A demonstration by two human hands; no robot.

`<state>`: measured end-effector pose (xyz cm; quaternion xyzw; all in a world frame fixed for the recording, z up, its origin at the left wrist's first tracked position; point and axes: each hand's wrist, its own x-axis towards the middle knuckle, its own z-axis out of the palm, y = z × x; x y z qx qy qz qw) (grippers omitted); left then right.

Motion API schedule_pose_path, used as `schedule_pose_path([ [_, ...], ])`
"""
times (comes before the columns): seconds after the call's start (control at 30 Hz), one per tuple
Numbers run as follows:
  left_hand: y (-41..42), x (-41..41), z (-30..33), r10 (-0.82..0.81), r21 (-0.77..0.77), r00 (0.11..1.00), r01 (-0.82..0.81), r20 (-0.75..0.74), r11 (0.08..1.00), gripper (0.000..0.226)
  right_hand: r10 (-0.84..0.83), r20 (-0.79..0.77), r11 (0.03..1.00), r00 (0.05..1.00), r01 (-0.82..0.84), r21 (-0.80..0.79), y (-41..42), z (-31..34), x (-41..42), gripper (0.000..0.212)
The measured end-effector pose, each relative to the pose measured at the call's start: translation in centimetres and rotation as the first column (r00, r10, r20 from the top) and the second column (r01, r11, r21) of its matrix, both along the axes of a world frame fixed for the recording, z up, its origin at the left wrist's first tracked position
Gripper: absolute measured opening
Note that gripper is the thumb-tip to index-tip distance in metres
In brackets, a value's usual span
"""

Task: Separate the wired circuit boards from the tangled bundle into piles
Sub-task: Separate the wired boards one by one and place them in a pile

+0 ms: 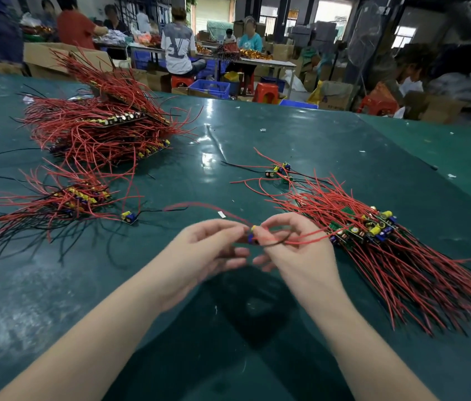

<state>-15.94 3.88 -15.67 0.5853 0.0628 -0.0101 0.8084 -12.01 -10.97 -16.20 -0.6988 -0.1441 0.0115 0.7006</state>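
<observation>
You hold one small circuit board [252,235] between your two hands, raised a little above the green tabletop [257,134], with its yellow capacitor showing at the top. Your left hand [209,247] pinches the board from its left side with thumb and forefinger, the other fingers loosely curled below. Your right hand [292,244] pinches it from the right, and a black wire [279,241] loops under those fingers. A red wire [199,206] runs from the board up and to the left, blurred, and another red wire [309,234] leads right from the board to the tangled bundle [373,235].

That bundle lies just right of the held board, its boards packed together at the near end with yellow and blue parts on top, its red and black leads fanning toward the lower right. Beyond the held board and a little right, a few loose boards [279,170] lie together with their wires spread out. Left of the held board, a single board [129,217] rests alone on the tabletop, and further left of that sits a small pile [80,195] of boards with leads running to the left edge. Far beyond the held board on the left, a large heap [104,123] of wired boards stands stacked, red leads bristling upward.

Past the far edge of the tabletop, people sit at other benches among cardboard boxes, blue crates [209,88] and red stools [266,92].
</observation>
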Motion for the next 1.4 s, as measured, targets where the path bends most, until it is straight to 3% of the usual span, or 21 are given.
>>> schedule_pose_path([
  [0.2,0.2,0.0,-0.6,-0.027,-0.074,0.999,0.024,-0.04,0.997,0.017,0.022,0.265,0.96,0.964,0.054,-0.275,0.1,-0.8,-0.1,0.011],
  [0.37,0.7,0.3,-0.8,0.078,-0.098,0.995,-0.084,-0.068,0.992,0.016,0.07,0.392,0.915,0.917,0.097,-0.391,-0.4,-0.4,0.3,0.02],
  [0.57,1.2,0.3,-0.9,0.099,0.17,0.995,-0.095,-0.015,0.981,0.013,0.066,0.605,0.898,0.794,0.218,-0.383,-0.3,-0.4,0.6,0.011],
  [0.73,0.8,0.0,-1.2,0.041,0.348,0.998,-0.055,0.048,0.936,0.013,0.152,0.622,0.875,0.768,0.188,-0.446,-0.5,-0.3,0.7,0.007],
  [0.87,0.8,-0.2,-1.2,-0.042,0.586,0.993,-0.03,0.108,0.81,0.011,0.251,0.618,0.853,0.745,0.132,-0.505,-0.5,-0.2,0.8,0.011],
  [0.93,0.9,-0.1,-1.2,-0.057,0.632,0.992,-0.024,0.108,0.774,0.011,0.271,0.608,0.853,0.746,0.107,-0.511,-0.6,-0.2,0.9,0.014],
  [1.07,0.9,-0.2,-1.1,-0.087,0.602,0.994,0.031,0.065,0.798,0.013,0.309,0.575,0.827,0.757,0.084,-0.555,-0.8,-0.1,1.1,0.01],
  [1.17,1.0,-0.3,-1.0,-0.126,0.642,0.989,0.048,0.076,0.765,0.011,0.245,0.498,0.857,0.832,0.053,-0.512,-0.7,-0.1,0.7,0.01],
  [1.3,1.1,-0.4,-0.6,-0.175,0.608,0.982,0.099,0.067,0.788,0.014,0.071,0.229,0.934,0.971,0.016,-0.357,-0.6,0.4,0.5,0.024],
  [1.4,0.9,-0.5,-0.4,-0.208,0.436,0.977,0.165,0.052,0.884,0.016,0.155,-0.126,0.987,0.98,-0.159,-0.024,-1.5,1.2,1.0,0.019],
])
